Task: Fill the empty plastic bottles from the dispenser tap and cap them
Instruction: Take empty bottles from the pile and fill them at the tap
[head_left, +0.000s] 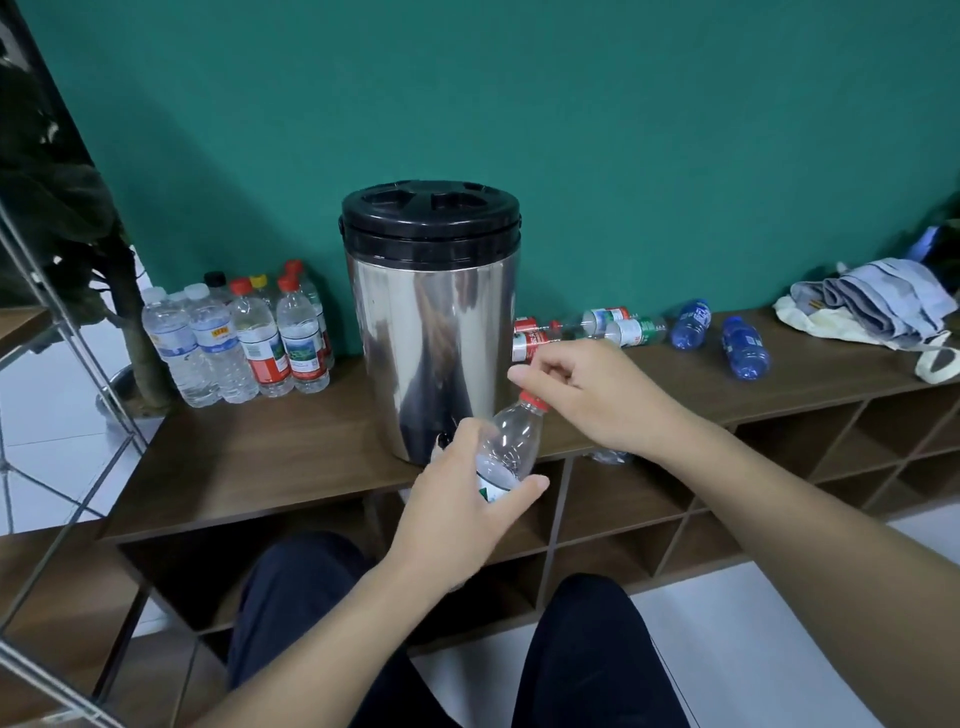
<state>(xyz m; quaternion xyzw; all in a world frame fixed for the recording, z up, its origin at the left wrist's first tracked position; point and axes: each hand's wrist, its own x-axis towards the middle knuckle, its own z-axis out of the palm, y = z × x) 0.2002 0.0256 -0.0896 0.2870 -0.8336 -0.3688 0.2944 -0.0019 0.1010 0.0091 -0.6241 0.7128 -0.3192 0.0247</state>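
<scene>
A steel dispenser (431, 332) with a black lid stands on the brown shelf top (249, 467); its tap (443, 441) peeks out low at the front, mostly hidden by my left hand. My left hand (457, 514) grips the body of a clear plastic bottle (511, 441), tilted to the right just in front of the dispenser. My right hand (582, 395) pinches the bottle's red cap (534, 399) at the neck. Several empty bottles (639, 330) lie on their sides to the right of the dispenser, two of them blue (743, 348).
Several capped bottles (244, 338) stand upright in a group left of the dispenser. A folded cloth on a bag (872, 306) lies at the far right. Open cubbies (623, 514) run under the shelf top. A plant (78, 218) and a metal rack (57, 332) stand at left. My knees are below.
</scene>
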